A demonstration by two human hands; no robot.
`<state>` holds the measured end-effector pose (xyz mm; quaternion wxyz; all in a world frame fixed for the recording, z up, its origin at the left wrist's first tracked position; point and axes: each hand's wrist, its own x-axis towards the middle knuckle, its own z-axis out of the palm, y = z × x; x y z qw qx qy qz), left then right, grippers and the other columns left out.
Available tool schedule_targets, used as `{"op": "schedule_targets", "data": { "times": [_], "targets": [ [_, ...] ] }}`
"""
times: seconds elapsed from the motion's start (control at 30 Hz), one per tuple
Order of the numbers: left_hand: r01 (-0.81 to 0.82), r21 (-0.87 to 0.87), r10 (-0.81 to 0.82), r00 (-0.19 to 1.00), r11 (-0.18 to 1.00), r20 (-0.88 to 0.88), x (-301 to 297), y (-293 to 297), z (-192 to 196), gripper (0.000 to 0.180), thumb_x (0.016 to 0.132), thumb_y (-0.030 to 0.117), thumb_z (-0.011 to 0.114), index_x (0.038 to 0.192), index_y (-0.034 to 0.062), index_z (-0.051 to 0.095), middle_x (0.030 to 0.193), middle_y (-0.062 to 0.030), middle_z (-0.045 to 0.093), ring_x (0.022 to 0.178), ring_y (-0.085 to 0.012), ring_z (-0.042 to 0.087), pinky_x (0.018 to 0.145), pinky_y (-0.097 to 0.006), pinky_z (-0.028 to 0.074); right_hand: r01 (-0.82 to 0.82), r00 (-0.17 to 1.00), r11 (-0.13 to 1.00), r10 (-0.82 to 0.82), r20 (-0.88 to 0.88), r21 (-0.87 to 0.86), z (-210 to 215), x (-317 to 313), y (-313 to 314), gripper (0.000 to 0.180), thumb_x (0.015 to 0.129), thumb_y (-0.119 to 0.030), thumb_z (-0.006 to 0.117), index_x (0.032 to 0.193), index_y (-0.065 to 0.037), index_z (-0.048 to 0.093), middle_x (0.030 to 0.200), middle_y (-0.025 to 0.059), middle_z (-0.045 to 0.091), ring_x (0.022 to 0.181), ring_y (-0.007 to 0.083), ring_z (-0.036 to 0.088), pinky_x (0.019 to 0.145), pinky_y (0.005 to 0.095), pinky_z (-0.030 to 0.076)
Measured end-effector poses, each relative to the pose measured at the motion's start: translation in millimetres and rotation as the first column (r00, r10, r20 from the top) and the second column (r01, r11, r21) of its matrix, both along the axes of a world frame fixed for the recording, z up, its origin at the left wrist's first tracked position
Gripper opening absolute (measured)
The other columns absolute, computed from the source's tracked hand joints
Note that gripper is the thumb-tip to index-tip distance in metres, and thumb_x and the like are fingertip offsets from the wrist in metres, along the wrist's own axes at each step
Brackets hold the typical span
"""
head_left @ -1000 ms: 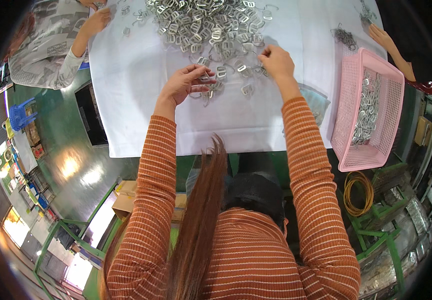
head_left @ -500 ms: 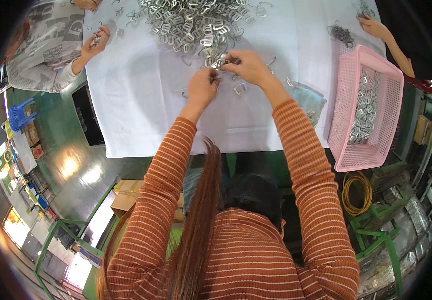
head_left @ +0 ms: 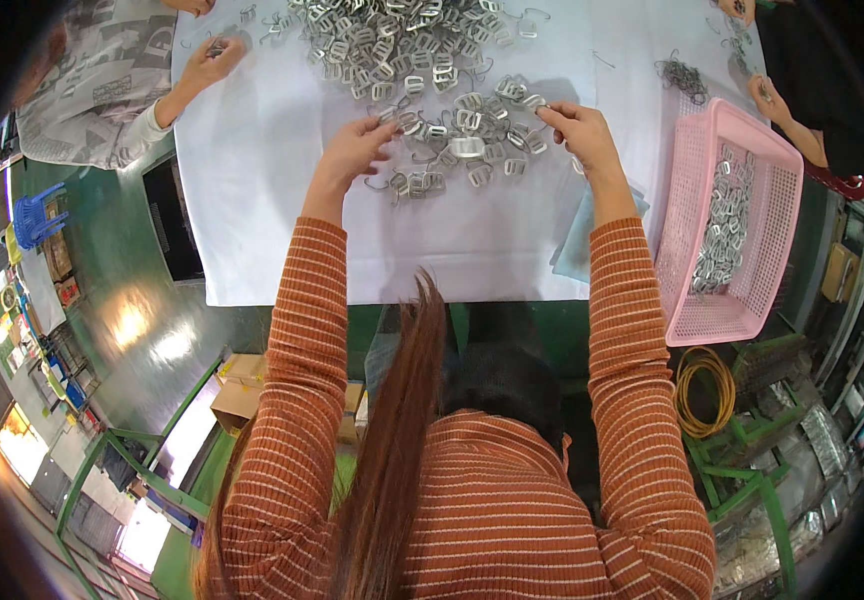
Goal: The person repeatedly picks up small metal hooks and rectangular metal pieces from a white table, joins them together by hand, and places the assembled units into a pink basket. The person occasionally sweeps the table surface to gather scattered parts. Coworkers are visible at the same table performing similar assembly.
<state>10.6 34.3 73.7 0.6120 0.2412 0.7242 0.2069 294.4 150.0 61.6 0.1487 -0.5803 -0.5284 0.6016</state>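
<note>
Left hand [head_left: 352,150] reaches into the heap of metal buckles [head_left: 422,70] on the white table [head_left: 272,200], fingers pinched on one buckle at the near edge. Right hand [head_left: 580,130] likewise nips a piece (too small to tell which). Pink basket [head_left: 687,220] sits right.
</note>
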Motion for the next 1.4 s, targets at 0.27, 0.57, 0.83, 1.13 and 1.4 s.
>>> {"op": "schedule_targets", "data": {
  "times": [0.27, 0.57, 0.83, 1.13, 1.4],
  "targets": [
    [-0.111, 0.303, -0.026, 0.91, 0.947, 0.413, -14, -24, 17, 0.03, 0.09, 0.02, 0.051, 0.115, 0.0031, 0.057, 0.112, -0.0099, 0.059, 0.098, -0.021, 0.06, 0.077, -0.027, 0.048, -0.015, 0.891, 0.951, -0.127, -0.435, -0.308, 5, 4, -12, 0.029, 0.079, -0.024, 0.066, 0.099, -0.004, 0.06, 0.075, 0.0016, 0.058, 0.066, 0.009, 0.054, 0.054, 0.0204, 0.04],
    [-0.583, 0.285, 0.162, 0.596, 0.761, 0.787, 2, -15, 12, 0.018, 0.087, 0.018, 0.056, 0.095, 0.0019, 0.059, 0.089, -0.0061, 0.061, 0.077, -0.0171, 0.059, 0.067, -0.025, 0.048, -0.176, 0.984, 0.867, 0.154, 0.086, 0.465, -32, -80, -18, 0.04, 0.068, -0.031, 0.074, 0.094, -0.002, 0.063, 0.073, 0.0055, 0.061, 0.067, 0.0154, 0.057, 0.061, 0.0298, 0.045],
    [0.142, 0.46, 0.079, 0.9, 0.876, -0.428, 51, 8, -34, 0.029, 0.078, 0.033, 0.066, 0.089, 0.0067, 0.061, 0.066, -0.0025, 0.057, 0.062, -0.0178, 0.057, 0.057, -0.029, 0.045, -0.175, 0.955, 0.937, 0.087, 0.282, 0.303, -21, -14, 27, 0.036, 0.07, -0.031, 0.072, 0.082, 0.002, 0.065, 0.063, 0.0031, 0.055, 0.054, 0.0105, 0.047, 0.051, 0.0257, 0.04],
    [0.384, 0.408, 0.006, 0.722, 0.828, -0.692, 88, 33, -49, 0.023, 0.076, 0.025, 0.066, 0.085, 0.0042, 0.061, 0.077, -0.0088, 0.064, 0.07, -0.0269, 0.06, 0.065, -0.036, 0.046, 0.013, 0.882, 0.938, -0.174, 0.438, 0.346, -16, -11, 19, 0.045, 0.07, -0.047, 0.068, 0.09, -0.007, 0.06, 0.081, 0.0104, 0.065, 0.075, 0.0234, 0.063, 0.068, 0.035, 0.047],
    [0.273, 0.493, 0.175, 0.707, 0.826, -0.685, 66, 29, -46, 0.025, 0.076, 0.025, 0.065, 0.091, 0.006, 0.058, 0.091, -0.0079, 0.061, 0.087, -0.0272, 0.059, 0.072, -0.038, 0.045, -0.091, 0.986, 0.927, 0.032, 0.165, 0.364, -30, -52, 15, 0.037, 0.067, -0.041, 0.071, 0.086, -0.009, 0.066, 0.082, 0.0111, 0.066, 0.073, 0.026, 0.062, 0.067, 0.0369, 0.047]
  ]
}}
